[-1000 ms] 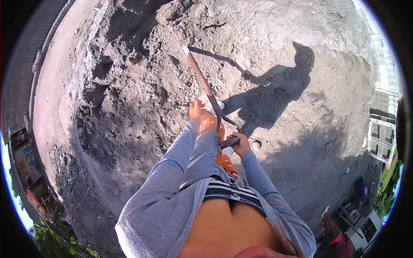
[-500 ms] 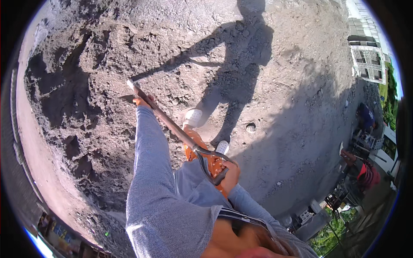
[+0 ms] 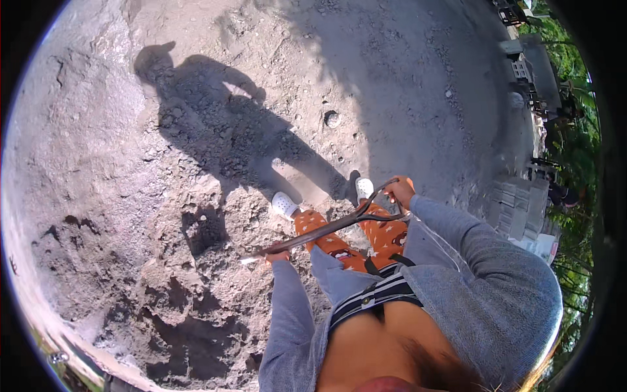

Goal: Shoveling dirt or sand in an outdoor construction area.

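Observation:
A shovel (image 3: 320, 234) with a brown shaft and a forked, D-shaped handle lies slantwise in front of my legs. My right hand (image 3: 401, 191) is closed round the grip at the handle's upper right end. Lower on the shaft, close to the blade end, my left hand (image 3: 278, 253) grips it; the shaft hides part of its fingers. The pale metal end (image 3: 250, 259) points left over broken earth (image 3: 222, 268), and little of the blade's face can be seen.
White clogs (image 3: 284, 205) are on my feet. A round stone (image 3: 332, 119) lies on the grey ground ahead. Dug hollows (image 3: 196, 346) mark the soil at lower left. Stacked grey blocks (image 3: 513, 209) stand at the right, with greenery (image 3: 578, 261) behind.
My body and view have turned to the right. The shovel lies flatter across my legs, its handle end swung up and right. Both hands keep hold of it.

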